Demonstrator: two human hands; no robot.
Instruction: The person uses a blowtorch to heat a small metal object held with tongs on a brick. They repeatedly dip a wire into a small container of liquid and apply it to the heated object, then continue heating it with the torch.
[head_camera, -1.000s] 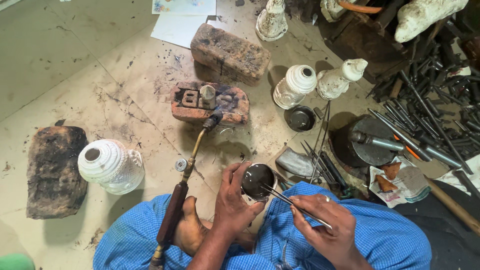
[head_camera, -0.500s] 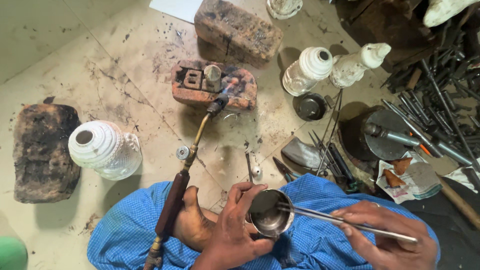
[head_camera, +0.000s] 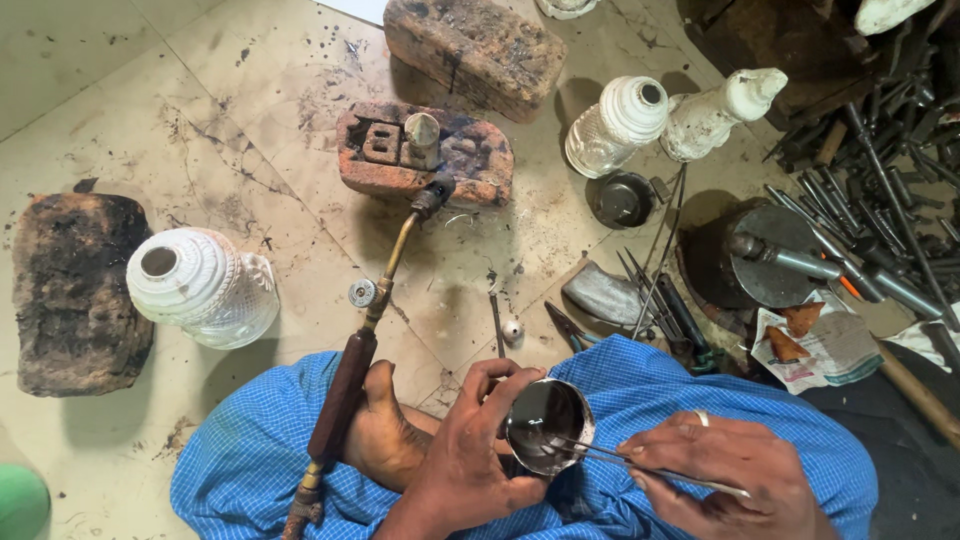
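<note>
Head view: left hand (head_camera: 470, 465) curls shut round the rim of a small polished metal bowl (head_camera: 547, 425), held over the lap. Right hand (head_camera: 725, 475) pinches thin metal tweezers (head_camera: 640, 462), tips inside the bowl. Bowl judged light, stiff, smooth and slippery; rim grip suits it. Crumpled printed paper wrapper (head_camera: 830, 345) lies on the floor at right, whitish, holding orange-brown scraps.

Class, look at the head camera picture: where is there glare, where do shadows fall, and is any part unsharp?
Head view: a bright sheen glares inside the small metal bowl that the left hand holds; soft shadows fall beside the white ribbed jar and the bricks; the dark tool pile at upper right loses detail; the right hand looks sharp.
</note>
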